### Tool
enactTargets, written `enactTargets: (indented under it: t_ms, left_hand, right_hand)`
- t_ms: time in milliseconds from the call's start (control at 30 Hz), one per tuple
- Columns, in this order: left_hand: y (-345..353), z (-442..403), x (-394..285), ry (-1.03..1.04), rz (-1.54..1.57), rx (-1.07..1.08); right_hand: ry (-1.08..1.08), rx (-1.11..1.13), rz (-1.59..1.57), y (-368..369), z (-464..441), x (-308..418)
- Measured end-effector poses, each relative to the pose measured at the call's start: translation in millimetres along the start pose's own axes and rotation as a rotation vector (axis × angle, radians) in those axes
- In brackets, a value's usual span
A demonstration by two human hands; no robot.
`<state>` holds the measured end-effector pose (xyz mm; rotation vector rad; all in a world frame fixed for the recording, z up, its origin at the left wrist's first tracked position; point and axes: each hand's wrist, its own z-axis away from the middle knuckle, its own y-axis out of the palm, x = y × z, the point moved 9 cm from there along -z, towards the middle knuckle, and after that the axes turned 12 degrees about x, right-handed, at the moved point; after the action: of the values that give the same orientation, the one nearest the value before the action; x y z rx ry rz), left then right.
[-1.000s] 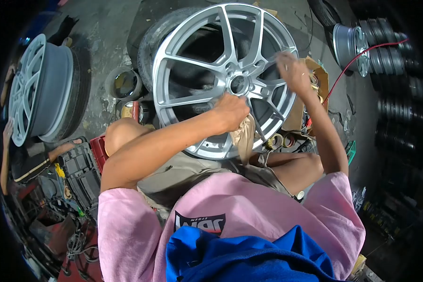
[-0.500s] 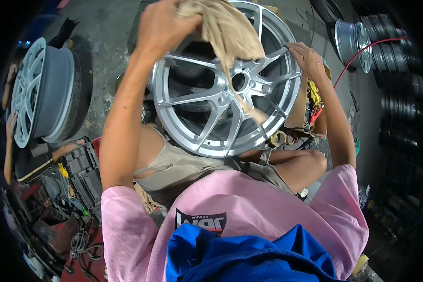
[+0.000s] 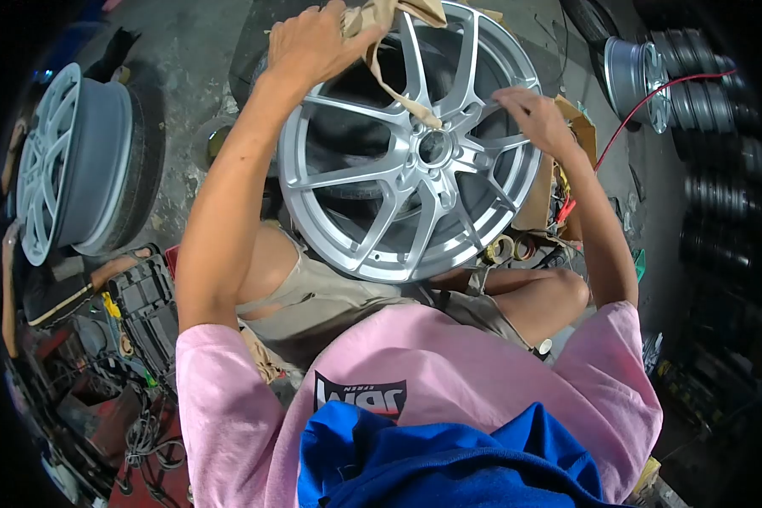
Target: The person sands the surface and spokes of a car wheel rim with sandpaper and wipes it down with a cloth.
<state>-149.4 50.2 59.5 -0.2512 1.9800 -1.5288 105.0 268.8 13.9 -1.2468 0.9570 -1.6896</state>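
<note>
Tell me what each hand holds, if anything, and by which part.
The left hand grips a beige cloth by a bunched part, loose tail over the wheel. The right hand is at the wheel's edge; any grip there cannot be told.

Behind my left hand (image 3: 317, 46), I wear a pink short-sleeved T-shirt (image 3: 466, 360) with black lettered print (image 3: 360, 398), blue cloth (image 3: 449, 470) and khaki shorts (image 3: 334, 292).

The wheel (image 3: 416, 158) lies before me, the cloth (image 3: 374, 17) in my left hand (image 3: 317, 42) over its far side. A carton (image 3: 531, 207) stands just right of it, another wheel (image 3: 95, 165) well left; stacked rims (image 3: 720, 190), it seems, far right.
</note>
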Motion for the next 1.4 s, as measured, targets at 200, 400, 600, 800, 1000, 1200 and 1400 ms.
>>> enactTargets:
  t_ms: [200,400,600,800,1000,1200,1400]
  left_hand:
    - [24.9,-11.0,14.8,0.031,-0.068,0.014]
    - [24.6,-13.0,10.9,0.025,-0.075,-0.013]
    - [19.3,-10.5,13.4,-0.009,-0.066,0.042]
    - [26.4,-14.6,9.3,-0.023,-0.103,0.095]
    - [21.5,-11.4,6.4,0.047,-0.078,0.027]
    - [18.4,-10.4,-1.4,0.055,-0.116,-0.008]
    - [19.4,-12.7,-0.1,0.004,-0.111,0.058]
  right_hand:
    - [0.209,-0.029,0.224,20.4,-0.7,-6.7]
    - [0.544,-0.113,-0.669,54.3,-12.5,-13.5]
    - [0.415,-0.377,-0.419,47.9,-0.7,21.9]
    - [0.555,-0.354,-0.875,60.2,-3.5,4.0]
    - [0.421,-0.666,-1.035,70.0,4.1,34.0]
    - [0.376,-0.714,-1.045,6.8,-66.9,-12.9]
    - [0.256,-0.881,-0.437,36.4,-7.8,34.6]
